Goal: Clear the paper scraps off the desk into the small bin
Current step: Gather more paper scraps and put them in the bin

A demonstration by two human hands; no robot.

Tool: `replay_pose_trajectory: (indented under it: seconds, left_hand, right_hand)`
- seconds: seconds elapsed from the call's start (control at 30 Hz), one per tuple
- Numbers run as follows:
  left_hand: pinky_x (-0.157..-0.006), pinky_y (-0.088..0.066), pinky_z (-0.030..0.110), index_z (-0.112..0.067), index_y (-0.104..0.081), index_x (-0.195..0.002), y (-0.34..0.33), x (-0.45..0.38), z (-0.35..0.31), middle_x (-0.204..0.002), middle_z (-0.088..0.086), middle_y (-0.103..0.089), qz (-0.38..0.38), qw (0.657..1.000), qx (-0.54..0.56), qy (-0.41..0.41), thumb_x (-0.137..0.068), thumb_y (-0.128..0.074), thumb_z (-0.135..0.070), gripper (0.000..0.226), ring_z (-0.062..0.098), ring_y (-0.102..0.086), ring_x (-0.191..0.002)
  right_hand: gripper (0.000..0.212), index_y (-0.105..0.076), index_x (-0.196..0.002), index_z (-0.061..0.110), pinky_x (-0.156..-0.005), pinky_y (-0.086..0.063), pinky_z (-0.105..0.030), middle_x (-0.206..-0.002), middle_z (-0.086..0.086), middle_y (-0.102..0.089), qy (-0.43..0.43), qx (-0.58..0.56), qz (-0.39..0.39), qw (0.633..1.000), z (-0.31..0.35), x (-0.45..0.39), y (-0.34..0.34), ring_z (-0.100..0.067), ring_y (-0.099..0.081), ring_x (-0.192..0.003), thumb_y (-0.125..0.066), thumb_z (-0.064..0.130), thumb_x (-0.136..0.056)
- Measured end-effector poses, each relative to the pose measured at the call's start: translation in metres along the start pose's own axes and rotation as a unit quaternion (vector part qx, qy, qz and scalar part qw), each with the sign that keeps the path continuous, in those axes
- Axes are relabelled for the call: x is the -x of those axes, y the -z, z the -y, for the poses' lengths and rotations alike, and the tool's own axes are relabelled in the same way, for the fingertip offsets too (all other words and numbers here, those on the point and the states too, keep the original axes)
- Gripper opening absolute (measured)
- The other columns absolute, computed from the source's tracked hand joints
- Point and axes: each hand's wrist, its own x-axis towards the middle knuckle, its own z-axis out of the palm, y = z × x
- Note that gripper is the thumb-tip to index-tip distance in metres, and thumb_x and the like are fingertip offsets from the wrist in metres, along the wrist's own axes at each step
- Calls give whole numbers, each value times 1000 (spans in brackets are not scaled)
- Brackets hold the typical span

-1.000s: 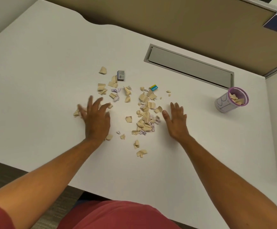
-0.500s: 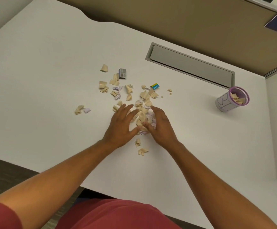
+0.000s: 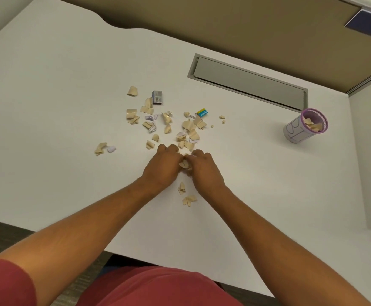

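Tan and white paper scraps [image 3: 189, 129] lie scattered over the middle of the white desk [image 3: 47, 85]. My left hand [image 3: 162, 166] and my right hand [image 3: 204, 171] are pressed together just below that scatter, fingers curled around a clump of scraps [image 3: 184, 164] held between them. Two more scraps [image 3: 185, 195] lie close to my wrists. A small group of scraps [image 3: 104, 148] sits apart to the left. The small bin [image 3: 305, 125], a purple-rimmed cup holding a few scraps, stands at the right.
A small grey box [image 3: 157, 97] and a blue-yellow eraser-like block [image 3: 201, 113] lie among the scraps. A grey cable hatch [image 3: 248, 81] is set into the desk behind. A partition wall rises at the far right.
My hands came in from either side of the scatter, swept scraps together and closed on a clump between them.
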Motion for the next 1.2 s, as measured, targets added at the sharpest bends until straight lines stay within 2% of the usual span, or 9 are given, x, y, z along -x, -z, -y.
replay_pose_trajectory:
  seconds: [0.2, 0.33, 0.43, 0.53, 0.67, 0.8, 0.9, 1.07, 1.2]
  left_hand:
    - [-90, -52, 35, -11, -82, -112, 3, -6, -7, -112, 10, -78, -44, 991, 116, 46, -94, -66, -9, 24, 28, -70, -107]
    - [-75, -57, 21, -12, -85, -101, 5, -19, -13, -100, 6, -82, -59, 963, 243, 104, -88, -76, -10, 16, 11, -74, -85]
    - [-65, -57, 11, -11, -85, -92, 9, -33, -26, -93, 7, -82, -47, 898, 405, 162, -83, -84, -7, 10, 4, -73, -64]
    - [-79, -65, 27, -3, -83, -95, 17, -50, -49, -98, 14, -81, -11, 812, 552, 188, -81, -87, -3, 14, 20, -79, -81]
    - [-72, -63, 21, 3, -79, -97, 24, -81, -99, -93, 13, -79, 20, 763, 627, 154, -82, -85, 1, 17, 17, -79, -81]
    - [-74, -64, 22, 1, -79, -95, 34, -118, -160, -93, 12, -78, 34, 769, 629, 110, -82, -85, 0, 15, 18, -78, -81]
    - [-74, -63, 22, 0, -80, -93, 39, -142, -201, -93, 11, -79, 35, 773, 628, 84, -80, -87, -1, 14, 19, -79, -81]
    - [-75, -64, 23, 0, -80, -96, 36, -171, -245, -100, 13, -80, 46, 790, 607, 73, -81, -87, -2, 17, 24, -80, -89]
    - [-73, -63, 22, -2, -81, -95, 31, -191, -262, -95, 10, -80, 38, 802, 592, 70, -82, -86, -3, 14, 19, -79, -83]
  right_hand:
    - [14, -69, -83, 3, -70, -49, -46, -84, -13, -66, -65, -77, -28, 995, -6, 0, 6, -32, -63, -81, -56, 1, -86]
    - [10, -81, -80, 15, -64, -51, -29, -81, 7, -75, -168, -286, -61, 942, -30, 0, 20, -14, -69, -76, -72, 12, -82]
    - [7, -81, -83, 8, -78, -61, -36, -82, 2, -74, -235, -421, -55, 874, -58, 2, 36, -21, -74, -83, -80, 10, -76]
    - [17, -78, -91, -5, -85, -65, -34, -88, -8, -72, -237, -557, -70, 793, -84, 10, 61, -22, -70, -84, -82, 3, -77]
    - [23, -77, -101, -8, -81, -63, -28, -108, -20, -77, -231, -603, -121, 754, -127, 22, 106, -22, -72, -87, -82, -1, -79]
    - [22, -78, -103, -4, -87, -62, -27, -102, -11, -79, -253, -503, -226, 795, -190, 28, 159, -11, -74, -91, -79, -2, -81]
    - [5, -81, -86, 16, -54, -38, 2, -65, 12, -64, -283, -281, -275, 875, -236, 21, 194, 2, -60, -60, -79, 16, -81]
    - [15, -78, -98, 7, -70, -59, -32, -89, -13, -73, -283, 3, -173, 943, -295, -19, 213, -30, -70, -79, -74, 15, -86]
    - [41, -71, -111, 9, -72, -52, -35, -105, -15, -71, -232, 99, -89, 964, -309, -42, 207, -34, -71, -92, -86, 25, -77]
